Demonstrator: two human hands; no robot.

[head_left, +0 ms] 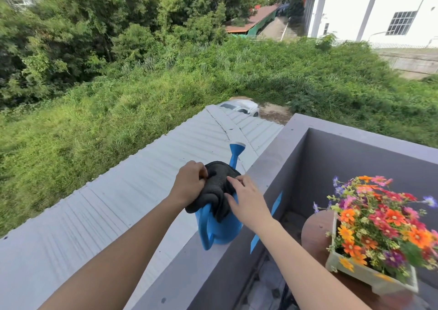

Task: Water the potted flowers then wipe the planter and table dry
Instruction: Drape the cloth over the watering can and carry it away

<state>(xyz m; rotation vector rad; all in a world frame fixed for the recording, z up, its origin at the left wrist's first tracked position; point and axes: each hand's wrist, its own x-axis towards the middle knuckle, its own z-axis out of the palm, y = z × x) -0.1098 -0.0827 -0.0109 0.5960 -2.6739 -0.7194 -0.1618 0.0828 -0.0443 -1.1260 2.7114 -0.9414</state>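
Head view, setting: balcony corner above a corrugated metal roof (147,174) and a grassy slope.
Parapet wall (267,165): grey, broad flat top; two strips of blue tape (276,203) on its inner face.
Table (315,234): round, reddish-brown, inside the balcony at right, mostly covered by the planter.
Planter (369,277): pale rectangular box on the table, well apart from both hands.
Flowers (384,217): orange, red, pink and purple blooms filling the planter.
Watering can (220,229): blue, upright on the parapet top, spout pointing away over the roof.
Cloth (218,191): dark grey, bunched and draped over the top of the watering can.
Left hand (189,183): fingers closed on the cloth's left edge.
Right hand (246,199): fingers spread, fingertips resting on the cloth's right side, not clenched.
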